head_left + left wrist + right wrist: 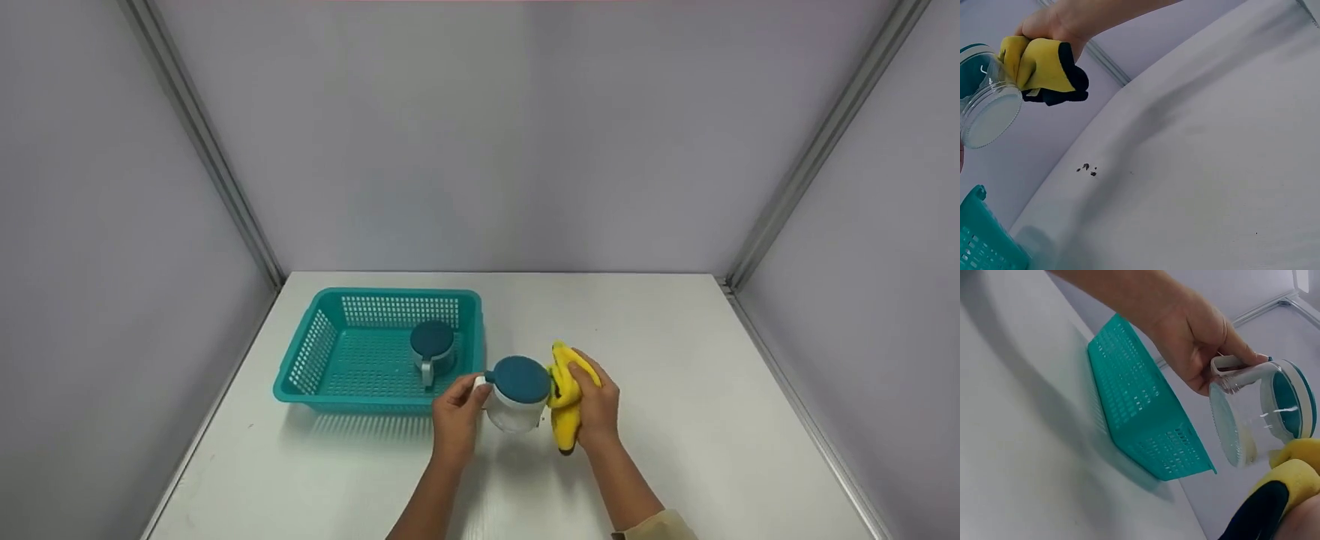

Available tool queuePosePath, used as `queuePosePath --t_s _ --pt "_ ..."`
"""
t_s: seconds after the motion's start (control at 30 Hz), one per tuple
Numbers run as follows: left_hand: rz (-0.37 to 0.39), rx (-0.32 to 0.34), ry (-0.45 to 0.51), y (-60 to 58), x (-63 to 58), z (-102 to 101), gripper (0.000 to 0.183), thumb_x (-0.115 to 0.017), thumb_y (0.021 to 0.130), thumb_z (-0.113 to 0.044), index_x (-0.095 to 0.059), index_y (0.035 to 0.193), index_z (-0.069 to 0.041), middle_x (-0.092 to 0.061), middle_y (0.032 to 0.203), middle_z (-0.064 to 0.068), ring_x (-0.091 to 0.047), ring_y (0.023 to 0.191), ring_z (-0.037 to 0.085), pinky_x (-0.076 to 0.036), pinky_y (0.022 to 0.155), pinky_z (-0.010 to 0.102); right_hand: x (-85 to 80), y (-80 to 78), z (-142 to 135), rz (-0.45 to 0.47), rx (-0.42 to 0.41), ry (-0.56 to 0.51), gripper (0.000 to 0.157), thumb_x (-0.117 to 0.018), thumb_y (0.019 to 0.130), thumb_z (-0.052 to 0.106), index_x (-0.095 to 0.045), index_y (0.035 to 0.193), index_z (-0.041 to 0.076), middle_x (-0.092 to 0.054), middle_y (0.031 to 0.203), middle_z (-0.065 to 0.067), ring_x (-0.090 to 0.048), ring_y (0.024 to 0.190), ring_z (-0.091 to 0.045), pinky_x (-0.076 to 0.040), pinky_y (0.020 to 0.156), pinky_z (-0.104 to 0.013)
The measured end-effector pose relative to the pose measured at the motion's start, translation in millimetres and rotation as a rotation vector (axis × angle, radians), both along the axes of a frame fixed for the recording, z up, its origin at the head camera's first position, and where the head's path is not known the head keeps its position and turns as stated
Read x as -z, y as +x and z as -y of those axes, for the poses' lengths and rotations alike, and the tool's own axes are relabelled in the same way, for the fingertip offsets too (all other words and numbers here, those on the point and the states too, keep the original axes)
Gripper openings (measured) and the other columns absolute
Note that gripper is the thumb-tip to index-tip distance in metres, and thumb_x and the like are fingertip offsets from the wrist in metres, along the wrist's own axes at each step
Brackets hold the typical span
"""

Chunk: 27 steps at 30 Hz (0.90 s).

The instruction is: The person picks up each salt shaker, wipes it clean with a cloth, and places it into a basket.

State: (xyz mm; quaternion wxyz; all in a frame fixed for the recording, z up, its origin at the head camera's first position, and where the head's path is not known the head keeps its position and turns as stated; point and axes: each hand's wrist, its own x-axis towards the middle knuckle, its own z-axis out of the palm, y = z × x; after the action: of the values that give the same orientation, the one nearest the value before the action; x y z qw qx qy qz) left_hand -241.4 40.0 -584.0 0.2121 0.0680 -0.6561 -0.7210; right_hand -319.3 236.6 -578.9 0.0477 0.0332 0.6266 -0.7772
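My left hand (456, 424) grips a clear lidded jar (513, 418) by its white handle, the thumb up by the lid's tab. The jar has a dark teal lid (520, 379) and hangs above the table, its glass see-through in the right wrist view. In my right hand (598, 406) is a bunched yellow cloth (568, 420) with black parts, pressed against the jar's side just below the lid. Yellow and black fabric (1044, 64) shows in the left wrist view, folded under the right hand's fingers.
A teal plastic basket (367, 364) with perforated walls stands to the left on the white table (675, 420). Inside it, near the right wall, sits a similar lidded jar (433, 341). Small dark specks (1086, 167) mark the tabletop. Grey panels (480, 135) enclose the back and sides.
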Motion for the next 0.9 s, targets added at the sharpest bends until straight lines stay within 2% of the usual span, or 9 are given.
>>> queuePosePath --t_s 0.13,0.27,0.37,0.5,0.6,0.7,0.9 --pt "0.002 -0.032 -0.007 -1.3 4.1 -6 0.025 -0.071 0.091 -0.027 -0.073 0.111 -0.012 -0.072 0.107 0.005 -0.065 0.099 0.018 -0.056 0.082 0.029 6.0 9.7 9 0.092 0.055 -0.16 0.049 -0.055 0.1 0.042 -0.05 0.143 0.019 -0.053 0.135 -0.005 -0.055 0.115 -0.019 -0.05 0.095 -0.023" --pt "0.063 -0.04 -0.022 1.1 0.2 -13 0.021 -0.072 0.091 -0.021 -0.073 0.109 -0.011 -0.072 0.105 0.005 -0.066 0.093 0.016 -0.058 0.077 0.029 6.4 16.6 14 0.132 0.136 -0.216 0.053 -0.053 0.099 0.048 -0.046 0.145 0.021 -0.052 0.136 0.0 -0.053 0.119 -0.017 -0.048 0.098 -0.021" --pt "0.105 -0.021 -0.063 4.2 -8.8 -15 0.018 -0.072 0.09 -0.015 -0.073 0.107 -0.008 -0.072 0.104 0.008 -0.068 0.094 0.018 -0.059 0.076 0.031 4.1 18.9 14 0.132 0.187 -0.213 0.053 -0.053 0.099 0.049 -0.047 0.144 0.023 -0.051 0.136 0.002 -0.052 0.119 -0.017 -0.047 0.098 -0.02" --pt "0.151 0.051 -0.143 5.2 -19.1 -11 0.019 -0.07 0.092 -0.015 -0.071 0.107 -0.005 -0.07 0.102 0.01 -0.067 0.095 0.019 -0.06 0.074 0.032 0.1 19.7 13 0.102 0.235 -0.186 0.052 -0.053 0.099 0.047 -0.048 0.144 0.022 -0.051 0.137 0.002 -0.052 0.119 -0.016 -0.048 0.096 -0.018" --pt "0.172 0.117 -0.176 1.2 -17.3 -8 0.02 -0.069 0.093 -0.018 -0.071 0.11 -0.008 -0.069 0.102 0.008 -0.065 0.093 0.018 -0.06 0.071 0.031 -0.8 19.8 11 0.072 0.259 -0.193 0.05 -0.054 0.1 0.044 -0.049 0.143 0.02 -0.051 0.136 0.0 -0.053 0.117 -0.017 -0.049 0.095 -0.018" --pt "0.149 0.161 -0.181 -2.8 -12.5 -7 0.02 -0.067 0.095 -0.019 -0.07 0.112 -0.009 -0.068 0.102 0.009 -0.065 0.092 0.022 -0.06 0.069 0.033 -1.4 18.9 10 0.046 0.27 -0.19 0.049 -0.054 0.1 0.043 -0.05 0.142 0.02 -0.053 0.132 -0.001 -0.055 0.114 -0.017 -0.049 0.094 -0.018" --pt "0.113 0.165 -0.182 -1.8 -8.6 -8 0.019 -0.065 0.096 -0.022 -0.066 0.111 -0.009 -0.065 0.104 0.011 -0.063 0.095 0.021 -0.06 0.073 0.032 -0.3 17.9 10 0.013 0.267 -0.169 0.048 -0.054 0.1 0.042 -0.05 0.142 0.02 -0.055 0.131 -0.001 -0.055 0.114 -0.018 -0.05 0.094 -0.018"
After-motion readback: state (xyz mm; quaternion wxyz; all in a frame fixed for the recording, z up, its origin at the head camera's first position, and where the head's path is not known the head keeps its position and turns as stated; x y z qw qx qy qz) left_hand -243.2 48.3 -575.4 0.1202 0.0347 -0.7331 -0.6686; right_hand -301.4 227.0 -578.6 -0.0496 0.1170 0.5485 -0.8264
